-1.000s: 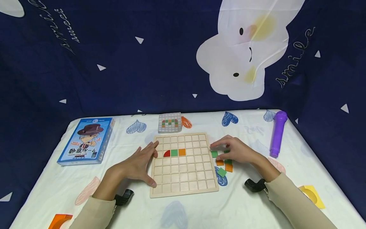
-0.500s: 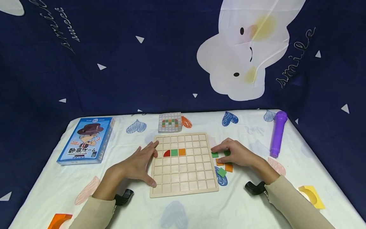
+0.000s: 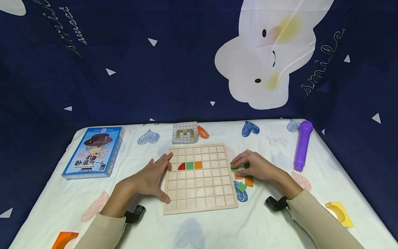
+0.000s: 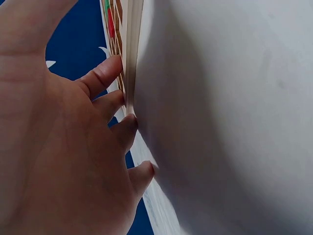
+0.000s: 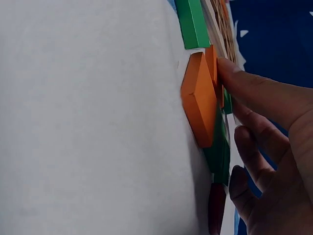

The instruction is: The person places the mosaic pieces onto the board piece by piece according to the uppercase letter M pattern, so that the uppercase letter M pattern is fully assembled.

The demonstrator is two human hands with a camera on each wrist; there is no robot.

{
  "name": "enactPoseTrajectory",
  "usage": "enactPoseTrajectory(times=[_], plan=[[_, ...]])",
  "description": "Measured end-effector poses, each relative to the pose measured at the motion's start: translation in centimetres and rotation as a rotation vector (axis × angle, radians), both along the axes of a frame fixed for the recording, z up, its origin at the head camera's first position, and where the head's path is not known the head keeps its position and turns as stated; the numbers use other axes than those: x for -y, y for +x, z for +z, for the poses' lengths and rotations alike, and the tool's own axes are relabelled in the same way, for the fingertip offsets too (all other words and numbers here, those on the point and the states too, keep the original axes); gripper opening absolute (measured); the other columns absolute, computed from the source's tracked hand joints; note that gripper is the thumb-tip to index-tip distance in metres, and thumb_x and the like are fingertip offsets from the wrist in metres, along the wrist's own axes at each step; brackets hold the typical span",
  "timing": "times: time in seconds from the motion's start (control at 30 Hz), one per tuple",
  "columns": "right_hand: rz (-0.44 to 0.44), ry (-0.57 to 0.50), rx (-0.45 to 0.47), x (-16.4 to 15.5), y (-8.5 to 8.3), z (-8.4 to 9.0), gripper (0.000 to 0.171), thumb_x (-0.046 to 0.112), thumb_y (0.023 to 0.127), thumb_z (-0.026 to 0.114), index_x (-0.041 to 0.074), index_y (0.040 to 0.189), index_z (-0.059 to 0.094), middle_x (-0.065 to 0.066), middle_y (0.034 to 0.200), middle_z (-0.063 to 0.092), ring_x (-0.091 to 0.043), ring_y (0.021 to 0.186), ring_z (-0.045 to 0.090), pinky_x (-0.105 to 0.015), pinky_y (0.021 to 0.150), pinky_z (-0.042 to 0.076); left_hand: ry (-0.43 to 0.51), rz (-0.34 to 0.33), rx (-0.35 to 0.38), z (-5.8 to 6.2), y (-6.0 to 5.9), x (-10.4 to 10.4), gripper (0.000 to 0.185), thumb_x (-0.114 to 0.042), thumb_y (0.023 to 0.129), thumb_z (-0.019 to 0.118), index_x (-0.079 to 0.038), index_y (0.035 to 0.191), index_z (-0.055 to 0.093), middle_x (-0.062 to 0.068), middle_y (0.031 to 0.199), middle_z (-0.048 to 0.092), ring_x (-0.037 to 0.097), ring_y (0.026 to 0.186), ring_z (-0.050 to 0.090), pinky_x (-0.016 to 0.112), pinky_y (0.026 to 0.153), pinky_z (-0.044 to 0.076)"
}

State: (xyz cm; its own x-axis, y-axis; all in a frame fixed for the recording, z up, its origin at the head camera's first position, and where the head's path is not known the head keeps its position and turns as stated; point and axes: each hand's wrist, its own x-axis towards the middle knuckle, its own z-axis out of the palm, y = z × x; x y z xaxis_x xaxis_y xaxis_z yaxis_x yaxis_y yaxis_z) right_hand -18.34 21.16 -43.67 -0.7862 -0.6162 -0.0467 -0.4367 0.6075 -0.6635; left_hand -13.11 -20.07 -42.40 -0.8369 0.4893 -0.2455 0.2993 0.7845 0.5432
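Note:
A wooden grid board lies at the table's centre, its edge close up in the left wrist view. A red quarter-circle tile, a green tile and an orange tile sit in its third row. My left hand rests flat against the board's left edge, fingers straight. My right hand is on the loose tiles right of the board, fingers curled round a green tile. Its thumb touches an orange tile.
More loose tiles lie by the right hand: green and orange. A pattern card lies behind the board, a blue game box at the left, a purple microphone at the right. Yellow and orange pieces lie near the front corners.
My right hand has dropped from above the loose tiles onto them and its fingers have closed on the green tile. The left hand and the board have stayed still.

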Motion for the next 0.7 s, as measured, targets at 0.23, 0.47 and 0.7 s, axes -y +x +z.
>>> enactPoseTrajectory(times=[0.23, 0.47, 0.7], plan=[[0.010, -0.028, 0.041, 0.13, -0.10, 0.05, 0.021, 0.018, 0.082, 0.085, 0.019, 0.103, 0.081, 0.004, 0.115, 0.075, -0.019, 0.114, 0.065, -0.023, 0.100, 0.051, 0.000, 0.001, 0.000, -0.02, 0.01, 0.00, 0.089, -0.058, 0.049, 0.096, -0.016, 0.113, 0.049, 0.016, 0.173, 0.015, 0.041, 0.161, 0.010, 0.071, 0.126, 0.010], [0.032, -0.054, 0.052, 0.20, -0.19, 0.22, 0.021, 0.013, 0.082, 0.084, 0.017, 0.102, 0.081, 0.001, 0.113, 0.073, -0.014, 0.106, 0.065, -0.020, 0.090, 0.056, 0.005, -0.005, -0.015, 0.00, -0.03, 0.03, 0.090, -0.058, 0.049, 0.096, -0.016, 0.113, 0.049, 0.016, 0.172, 0.016, 0.042, 0.161, 0.011, 0.073, 0.125, 0.010], [0.052, -0.064, 0.053, 0.30, -0.46, 0.66, 0.018, 0.006, 0.082, 0.082, 0.013, 0.099, 0.081, -0.002, 0.112, 0.076, -0.008, 0.096, 0.067, -0.022, 0.079, 0.061, 0.005, -0.009, -0.018, 0.05, 0.03, 0.03, 0.092, -0.059, 0.049, 0.096, -0.015, 0.115, 0.049, 0.017, 0.172, 0.017, 0.042, 0.161, 0.011, 0.072, 0.125, 0.010]])
